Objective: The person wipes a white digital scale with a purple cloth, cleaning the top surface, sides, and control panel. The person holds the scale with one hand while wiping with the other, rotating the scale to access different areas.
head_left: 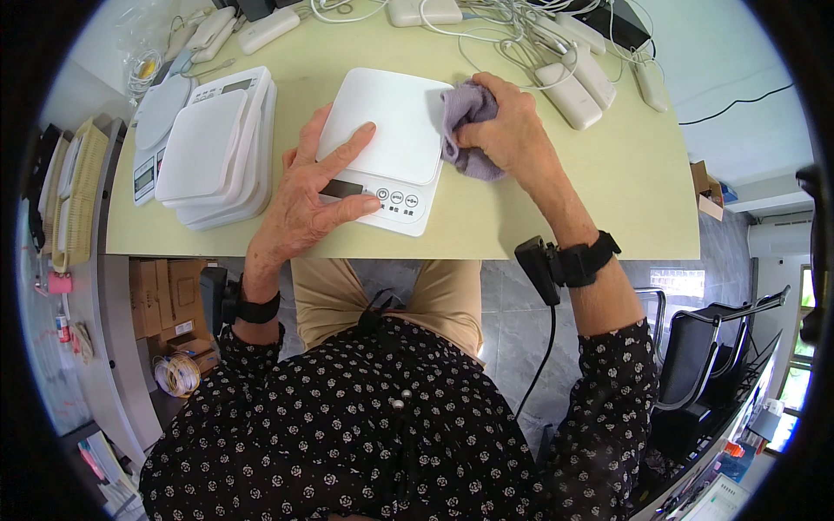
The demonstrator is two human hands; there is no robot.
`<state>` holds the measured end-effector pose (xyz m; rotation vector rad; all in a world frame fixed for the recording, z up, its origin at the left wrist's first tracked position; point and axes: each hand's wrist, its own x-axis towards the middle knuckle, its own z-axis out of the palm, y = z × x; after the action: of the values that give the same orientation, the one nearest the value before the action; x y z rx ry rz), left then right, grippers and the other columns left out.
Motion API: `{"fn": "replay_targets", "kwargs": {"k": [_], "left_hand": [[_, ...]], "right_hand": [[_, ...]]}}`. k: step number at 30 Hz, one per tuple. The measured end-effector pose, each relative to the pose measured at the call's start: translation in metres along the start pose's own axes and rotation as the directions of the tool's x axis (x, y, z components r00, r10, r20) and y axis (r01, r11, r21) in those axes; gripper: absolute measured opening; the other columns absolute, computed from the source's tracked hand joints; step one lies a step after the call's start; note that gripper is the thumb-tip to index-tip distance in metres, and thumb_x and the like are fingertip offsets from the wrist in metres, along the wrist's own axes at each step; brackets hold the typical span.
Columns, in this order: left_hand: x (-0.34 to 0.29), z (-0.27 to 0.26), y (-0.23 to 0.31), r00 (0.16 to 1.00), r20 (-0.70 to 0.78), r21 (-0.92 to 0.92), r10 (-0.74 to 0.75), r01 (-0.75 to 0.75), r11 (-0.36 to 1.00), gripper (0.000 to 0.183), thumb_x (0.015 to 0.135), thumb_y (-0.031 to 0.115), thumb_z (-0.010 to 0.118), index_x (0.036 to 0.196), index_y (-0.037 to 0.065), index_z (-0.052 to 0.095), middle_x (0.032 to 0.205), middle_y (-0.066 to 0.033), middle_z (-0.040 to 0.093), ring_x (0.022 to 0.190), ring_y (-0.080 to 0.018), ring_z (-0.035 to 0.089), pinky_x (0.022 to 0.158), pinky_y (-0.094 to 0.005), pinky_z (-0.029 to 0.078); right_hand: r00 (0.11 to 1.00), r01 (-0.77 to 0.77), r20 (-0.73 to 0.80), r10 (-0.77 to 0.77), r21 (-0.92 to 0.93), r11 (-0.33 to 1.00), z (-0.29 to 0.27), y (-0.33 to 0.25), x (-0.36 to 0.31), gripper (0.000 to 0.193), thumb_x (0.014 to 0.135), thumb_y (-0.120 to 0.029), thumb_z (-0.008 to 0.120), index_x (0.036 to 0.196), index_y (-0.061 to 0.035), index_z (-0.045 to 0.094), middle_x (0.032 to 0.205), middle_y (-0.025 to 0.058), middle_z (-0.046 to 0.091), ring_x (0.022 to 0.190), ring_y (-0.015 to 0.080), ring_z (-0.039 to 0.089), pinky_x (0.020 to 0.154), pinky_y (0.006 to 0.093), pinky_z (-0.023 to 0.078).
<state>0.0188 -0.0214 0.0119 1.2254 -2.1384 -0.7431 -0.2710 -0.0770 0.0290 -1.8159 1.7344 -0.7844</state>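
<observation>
At the far left I see a yellow basket (76,195) on a shelf beside the pale green table (608,204). On the table's left side, a scale with a round platform (159,117) stands next to a stack of white scales (206,143). To their right, my left hand (308,191) rests spread over the left side of a single white scale (391,122), not clenched, its index finger on the platform and its thumb by the buttons. That scale lies flat, slightly turned, near the front edge. At its right edge, my right hand (508,130) grasps a bunched purple cloth (466,106), which touches the scale's side. Farther right and back, I see white power strips (569,97) among tangled cables; beyond the table stands a black chair (695,356).
</observation>
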Motion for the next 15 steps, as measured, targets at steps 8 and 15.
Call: {"fn": "replay_targets", "kwargs": {"k": [8, 15], "left_hand": [[0.000, 0.000, 0.002, 0.999, -0.014, 0.050, 0.029, -0.028, 0.998, 0.079, 0.084, 0.049, 0.081, 0.153, 0.018, 0.059, 0.167, -0.0293, 0.026, 0.149, -0.0393, 0.037, 0.123, -0.0460, 0.021], [0.002, 0.005, 0.002, 0.999, -0.050, 0.091, 0.010, -0.006, 0.996, 0.079, 0.086, 0.049, 0.080, 0.153, 0.014, 0.057, 0.166, -0.0315, 0.026, 0.147, -0.0412, 0.038, 0.122, -0.0454, 0.024]], "right_hand": [[0.906, 0.056, -0.405, -0.124, -0.175, 0.983, 0.028, 0.020, 0.025, 0.051, 0.080, -0.017, 0.074, 0.128, -0.0015, 0.066, 0.130, 0.0195, 0.063, 0.127, 0.0434, 0.051, 0.105, 0.0557, 0.041], [0.924, 0.208, -0.214, -0.317, -0.415, 0.886, 0.035, 0.007, 0.000, 0.031, 0.082, -0.013, 0.070, 0.111, -0.0013, 0.071, 0.115, 0.0189, 0.067, 0.110, 0.0428, 0.056, 0.093, 0.0558, 0.043]]}}
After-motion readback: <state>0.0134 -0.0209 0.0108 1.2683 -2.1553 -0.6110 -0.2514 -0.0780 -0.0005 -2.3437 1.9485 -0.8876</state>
